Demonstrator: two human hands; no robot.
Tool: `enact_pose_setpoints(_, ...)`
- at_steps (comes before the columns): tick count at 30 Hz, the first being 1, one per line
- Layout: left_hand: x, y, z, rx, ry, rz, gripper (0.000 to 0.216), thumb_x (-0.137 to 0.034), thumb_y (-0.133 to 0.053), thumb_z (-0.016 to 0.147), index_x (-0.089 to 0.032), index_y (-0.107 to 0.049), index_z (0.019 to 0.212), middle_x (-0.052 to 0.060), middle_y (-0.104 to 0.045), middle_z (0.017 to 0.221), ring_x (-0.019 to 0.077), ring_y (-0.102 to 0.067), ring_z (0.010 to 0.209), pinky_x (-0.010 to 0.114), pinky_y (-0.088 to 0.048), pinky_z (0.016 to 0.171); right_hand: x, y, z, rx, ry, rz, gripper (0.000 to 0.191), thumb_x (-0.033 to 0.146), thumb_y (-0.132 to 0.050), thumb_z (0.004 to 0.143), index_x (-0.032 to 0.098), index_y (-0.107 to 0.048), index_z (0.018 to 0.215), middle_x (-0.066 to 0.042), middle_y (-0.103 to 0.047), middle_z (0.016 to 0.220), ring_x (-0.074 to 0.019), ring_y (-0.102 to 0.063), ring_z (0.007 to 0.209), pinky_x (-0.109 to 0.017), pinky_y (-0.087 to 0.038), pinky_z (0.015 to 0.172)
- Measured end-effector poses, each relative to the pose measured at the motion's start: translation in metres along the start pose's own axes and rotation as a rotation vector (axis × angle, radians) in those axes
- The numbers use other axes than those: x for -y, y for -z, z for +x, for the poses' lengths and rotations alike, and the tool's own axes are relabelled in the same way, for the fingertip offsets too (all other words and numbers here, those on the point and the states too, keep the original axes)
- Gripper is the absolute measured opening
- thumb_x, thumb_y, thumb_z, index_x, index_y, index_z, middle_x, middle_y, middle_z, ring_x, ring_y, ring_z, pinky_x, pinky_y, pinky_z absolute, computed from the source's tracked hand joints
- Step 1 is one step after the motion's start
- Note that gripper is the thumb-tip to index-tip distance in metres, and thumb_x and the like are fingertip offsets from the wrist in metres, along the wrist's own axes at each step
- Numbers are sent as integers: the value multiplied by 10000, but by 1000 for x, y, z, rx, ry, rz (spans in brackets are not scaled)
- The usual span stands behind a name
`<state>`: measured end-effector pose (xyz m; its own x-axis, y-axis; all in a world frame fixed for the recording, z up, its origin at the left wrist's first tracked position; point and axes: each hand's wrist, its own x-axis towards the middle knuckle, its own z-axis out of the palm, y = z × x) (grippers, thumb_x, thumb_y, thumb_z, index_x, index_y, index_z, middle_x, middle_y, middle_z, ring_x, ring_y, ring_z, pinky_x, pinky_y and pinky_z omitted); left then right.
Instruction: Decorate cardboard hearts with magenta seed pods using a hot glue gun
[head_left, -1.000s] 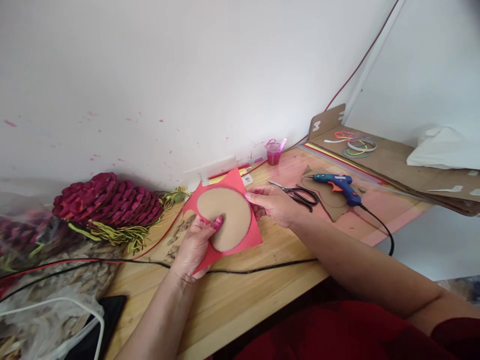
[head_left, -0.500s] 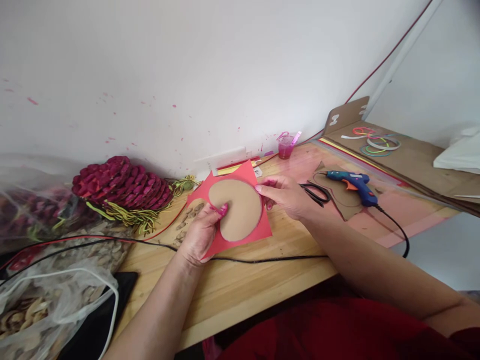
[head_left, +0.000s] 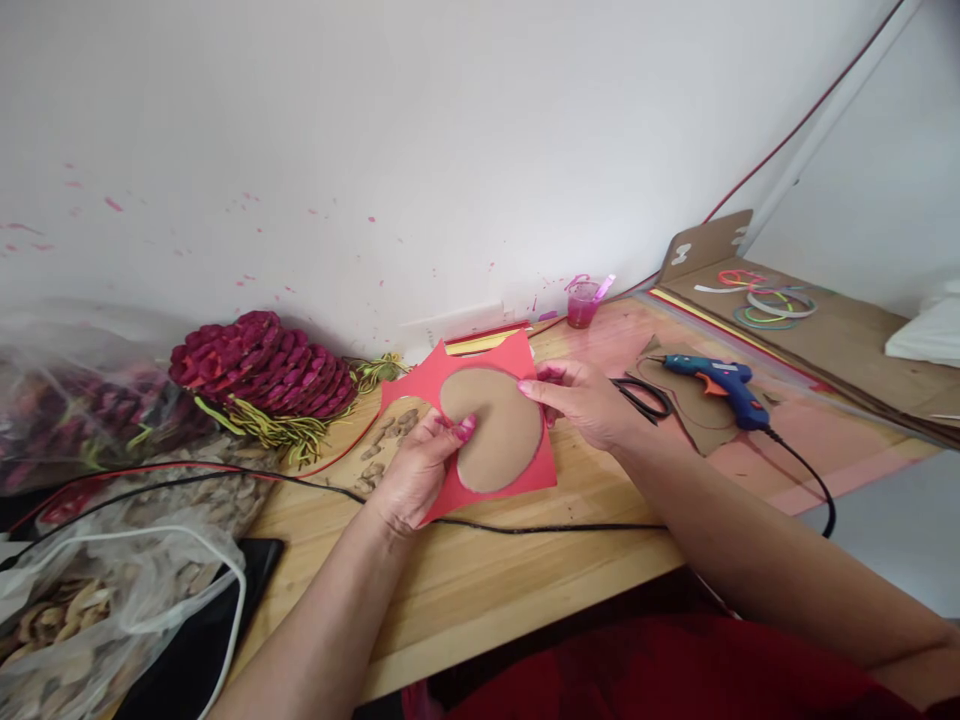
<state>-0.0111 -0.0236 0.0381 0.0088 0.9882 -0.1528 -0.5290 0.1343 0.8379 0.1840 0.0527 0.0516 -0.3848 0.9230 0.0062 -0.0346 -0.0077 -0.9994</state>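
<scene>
Gripping at frame centre: left hand (head_left: 411,478) and right hand (head_left: 586,400) pinch red sheet (head_left: 517,474) bearing cardboard heart (head_left: 495,428), long axis upper-left to lower-right.

Both hands hold a red paper sheet (head_left: 525,470) with a brown cardboard heart shape (head_left: 496,432) lying on it, just above a light wooden tabletop (head_left: 480,580). The left hand (head_left: 416,470) grips the sheet's left edge, its thumb pressed on the heart. The right hand (head_left: 589,400) pinches the sheet's upper right side. Black-handled scissors (head_left: 646,396) lie just beside the right hand, and a blue hot glue gun (head_left: 716,385) rests on flat cardboard further right. A black cable (head_left: 540,527) crosses the table under the sheet. A dark red woven bundle (head_left: 266,365) sits by the wall on the left.
</scene>
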Motion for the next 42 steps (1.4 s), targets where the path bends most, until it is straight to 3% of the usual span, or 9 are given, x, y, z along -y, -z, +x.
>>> enact_pose_setpoints(3, -1, 3, 5, -54, -48, -124, 123, -260, -727, 817, -173, -710, 902, 31, -763, 935, 163, -703, 978, 255, -495, 994, -1, 1, 0, -22, 32, -43, 277, 412, -765, 742, 158, -660, 778, 33, -577, 643, -87, -537, 529, -215, -401, 469)
enact_pose_setpoints(7, -4, 6, 9, -101, -18, -205, 176, -327, -600, 921, -195, -714, 948, 15, -763, 913, 136, -709, 937, 225, -515, 955, 1, 0, -1, -42, 35, -72, 281, 414, -760, 739, 154, -657, 767, 30, -579, 651, -87, -532, 539, -213, -390, 473)
enact_pose_setpoints(11, -5, 3, 5, -86, -36, -128, 97, -222, -751, 789, -181, -721, 872, 4, -761, 845, 123, -713, 808, 195, -544, 857, 3, -2, -2, -31, 52, -61, 271, 402, -755, 736, 148, -664, 763, 30, -573, 651, -83, -512, 558, -214, -398, 501)
enact_pose_setpoints(14, -5, 1, 2, -9, -26, 7, 260, -125, -824, 672, -151, -725, 910, 29, -765, 872, 137, -712, 800, 214, -549, 838, 2, -2, -1, -22, 49, -56, 274, 402, -760, 725, 149, -669, 775, 25, -587, 663, -87, -516, 563, -217, -395, 500)
enact_pose_setpoints(24, -3, 3, 1, -37, -50, 88, 208, -147, -854, 647, -146, -690, 776, 23, -722, 739, 138, -686, 713, 242, -555, 774, -3, 0, 2, 20, 32, 10, 224, 351, -748, 719, 155, -652, 770, 31, -594, 648, -82, -535, 540, -207, -425, 483)
enact_pose_setpoints(29, -6, 2, 1, -25, -22, 148, 271, -199, -847, 664, -144, -703, 887, 71, -745, 857, 208, -704, 869, 317, -558, 850, -4, 0, 3, 82, -27, 64, 236, 342, -765, 714, 156, -645, 797, 35, -591, 645, -77, -535, 522, -191, -420, 447)
enact_pose_setpoints(35, -7, 3, 2, -27, -10, 183, 264, -175, -877, 606, -162, -669, 768, 10, -697, 694, 148, -669, 691, 249, -555, 740, -6, 1, 4, 156, -58, 76, 272, 377, -759, 736, 143, -670, 844, 33, -592, 635, -71, -525, 506, -181, -412, 422)
enact_pose_setpoints(38, -7, 6, 3, -35, 7, 172, 298, -154, -863, 624, -170, -687, 863, 10, -726, 787, 133, -674, 722, 229, -544, 767, -8, 1, 5, 118, -51, 64, 245, 333, -765, 718, 150, -673, 852, 36, -598, 627, -72, -515, 487, -183, -396, 398)
enact_pose_setpoints(42, -14, 10, 5, -25, 113, -7, 384, -461, -704, 816, -202, -681, 1098, 68, -749, 991, 204, -709, 901, 330, -558, 854, -7, 2, 6, 17, 0, 79, 209, 317, -748, 721, 158, -660, 824, 43, -584, 612, -78, -516, 475, -197, -411, 406)
